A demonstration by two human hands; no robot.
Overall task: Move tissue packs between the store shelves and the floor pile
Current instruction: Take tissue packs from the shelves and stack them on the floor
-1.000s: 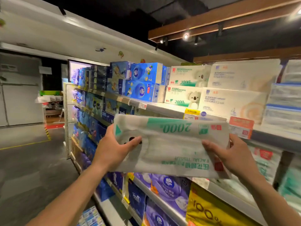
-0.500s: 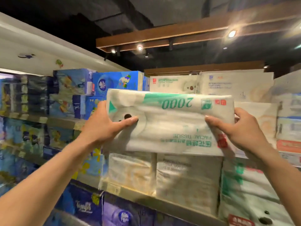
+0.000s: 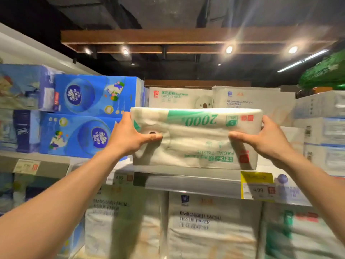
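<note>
At the centre of the frame, a white tissue pack (image 3: 196, 143), printed 2000 upside down, is held by both ends at the front edge of the upper shelf (image 3: 186, 177). The left hand (image 3: 128, 136) and right hand (image 3: 268, 140) are clamped on it, with thumbs laid across its front and the other fingers hidden behind. Blue packs (image 3: 89, 96) are stacked at the upper left.

The upper shelf (image 3: 186, 173) carries blue packs (image 3: 78, 135) stacked two high at the left. Just beside them, a white tissue pack (image 3: 196, 144) sits at the front edge, print inverted; its base appears to rest on the shelf. A yellow price tag (image 3: 256, 186) hangs on the front rail.
</note>
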